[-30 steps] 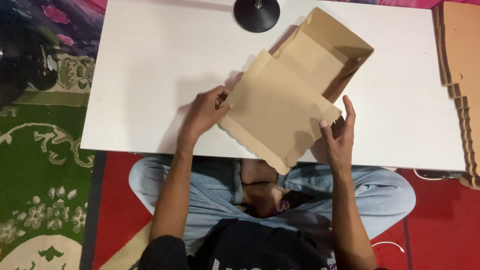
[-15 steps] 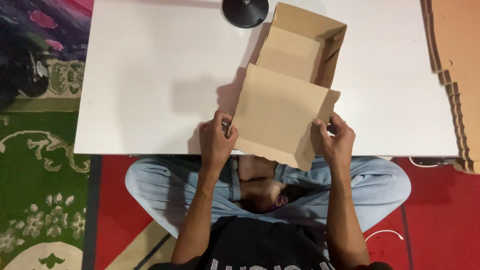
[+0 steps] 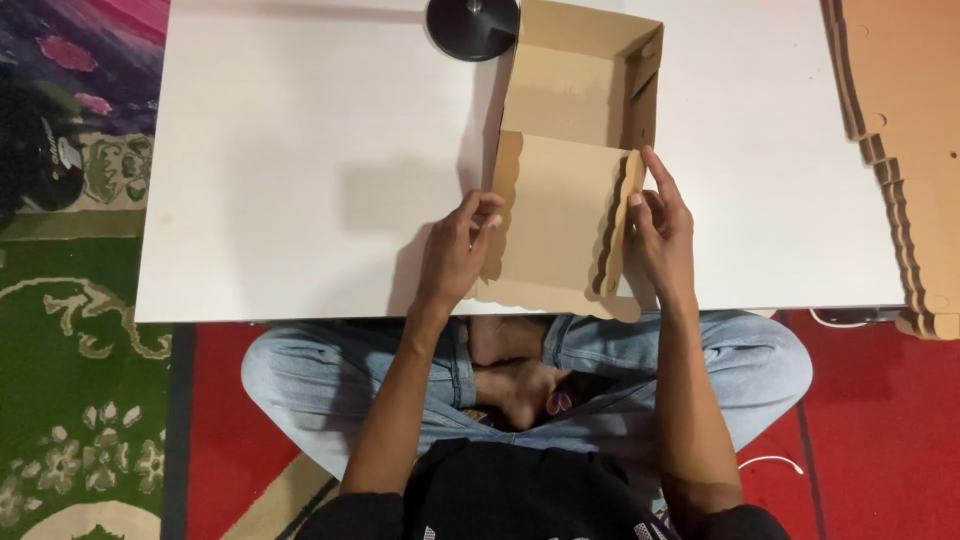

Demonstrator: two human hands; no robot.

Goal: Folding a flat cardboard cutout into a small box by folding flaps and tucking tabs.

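A low white table [image 3: 300,150] stands over a red carpet [image 3: 870,430], with a green floral rug [image 3: 70,400] at left.

Left of my cardboard box [image 3: 570,170]: bare white table [image 3: 300,170], free passage. Black round base [image 3: 472,25] blocks upper-left corner. Cardboard stack [image 3: 905,150] walls off far right.

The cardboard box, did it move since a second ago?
Yes. The cardboard box has turned: it lay slanted across the white table, and now sits square to the table's front edge, its open part beside the black round base.
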